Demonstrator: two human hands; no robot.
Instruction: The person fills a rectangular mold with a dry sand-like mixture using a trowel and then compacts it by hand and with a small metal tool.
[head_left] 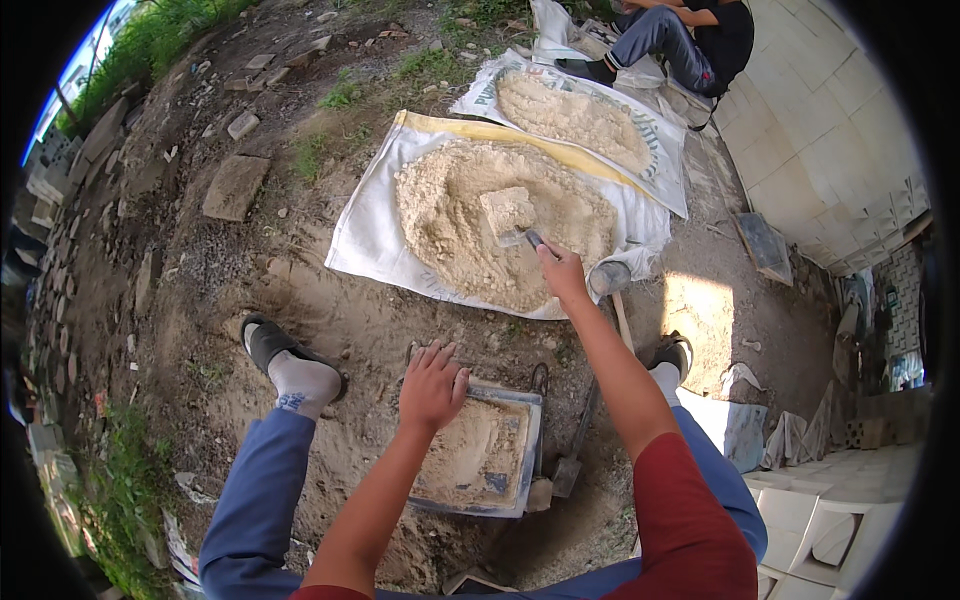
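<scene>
While the right hand (pixel 562 272) gripped a loaded trowel (pixel 533 238), the left hand (pixel 434 385) splayed, empty.
It apparently steadied the rectangular tray (pixel 530 445).

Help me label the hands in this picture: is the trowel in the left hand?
No, the right hand grips the trowel by its handle, while the left hand is at the far-left corner of the tray.
</scene>
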